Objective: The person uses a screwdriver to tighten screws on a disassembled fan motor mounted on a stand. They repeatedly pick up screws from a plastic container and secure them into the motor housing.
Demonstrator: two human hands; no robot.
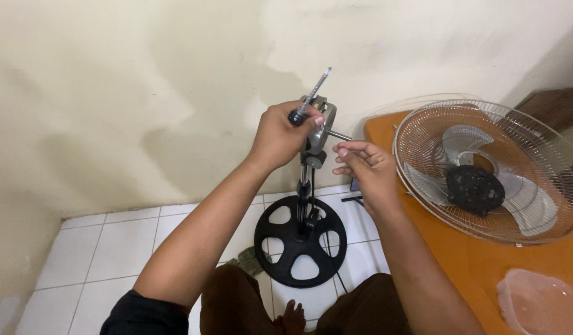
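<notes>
My left hand (pixel 280 133) grips a screwdriver (pixel 313 93) by its dark handle and also rests against the grey metal head bracket (pixel 320 124) of a fan stand. The screwdriver's shaft points up and to the right. My right hand (pixel 364 166) is just right of the bracket, fingertips pinched near a thin metal pin (pixel 340 134) that sticks out of it. Whether the fingers hold something small is unclear. The stand's pole (pixel 305 186) runs down to a round black base (pixel 300 241) on the floor.
An orange table (pixel 479 267) on the right carries a fan head with wire guard (pixel 485 170), grey blades and a black motor hub. A clear plastic container (pixel 538 304) sits at the table's near corner. White floor tiles (pixel 112 248) and a cream wall surround the stand.
</notes>
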